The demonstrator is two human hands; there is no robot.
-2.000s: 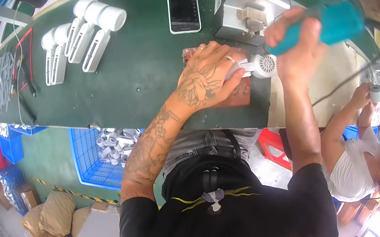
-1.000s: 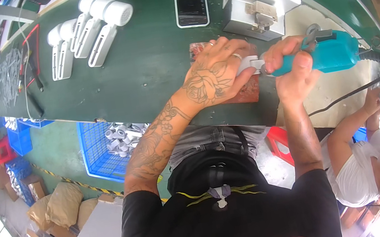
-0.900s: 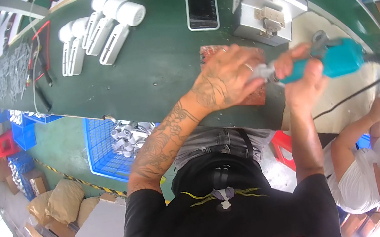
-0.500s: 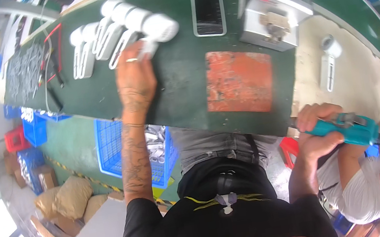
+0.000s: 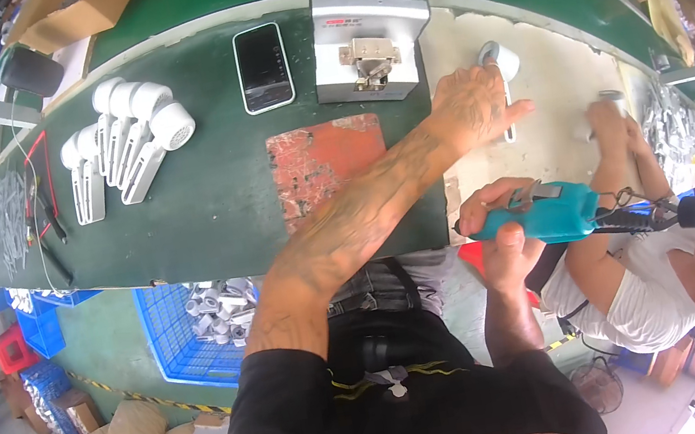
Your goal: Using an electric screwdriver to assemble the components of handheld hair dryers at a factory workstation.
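Note:
My left hand [image 5: 471, 107] reaches across to the right, over a white round-headed part with a slotted handle [image 5: 504, 60]. Its fingers are beside the head and its thumb sticks out to the right, apart from them; the hand hides much of the handle. In my right hand [image 5: 499, 228] is a teal electric screwdriver [image 5: 556, 212], its tip toward the left at the table's front edge. Several similar white parts [image 5: 133, 133] stand in a row at the left of the green table [image 5: 209, 212].
An orange-red mat [image 5: 324, 161] lies before a grey machine [image 5: 369, 57]; a phone [image 5: 264, 67] lies left of it. Thin grey pieces [image 5: 1, 224] and cables are at far left. Below is a blue crate [image 5: 194, 371] of parts. A co-worker [image 5: 628, 299] works at the right.
My left hand has left the row of white parts, where one more now stands, and swung right to the single part. The view has turned right; my right hand keeps the screwdriver.

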